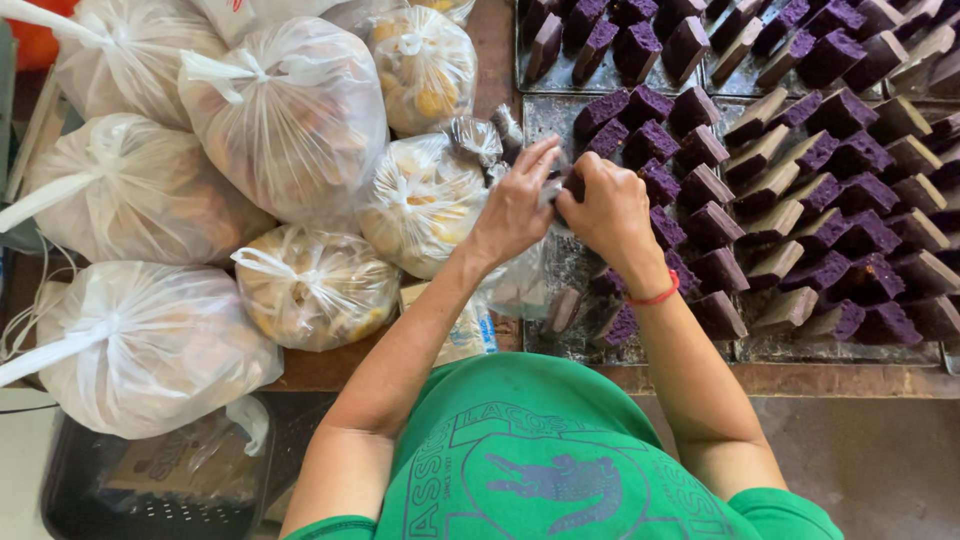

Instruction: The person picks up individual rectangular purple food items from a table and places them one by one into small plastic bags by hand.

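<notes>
Fingers of the left hand (517, 205) and right hand (608, 205) pinch a purple cake slice (572, 186) in clear wrap at twelve o'clock; probably soft, crumbly, best held by its sides.

Even, soft daylight, fairly bright, no hard shadows. White plastic bags (290, 110) on the left catch mild glare, nearly washed out at the far left. Purple cakes (800, 200) on the right sit darker and well saturated, and the foil-lined tray (575, 265) shows dull sheen. Hands at centre slightly soft, maybe motion blur. Wide-angle stretch toward edges. Near floor dim.
</notes>
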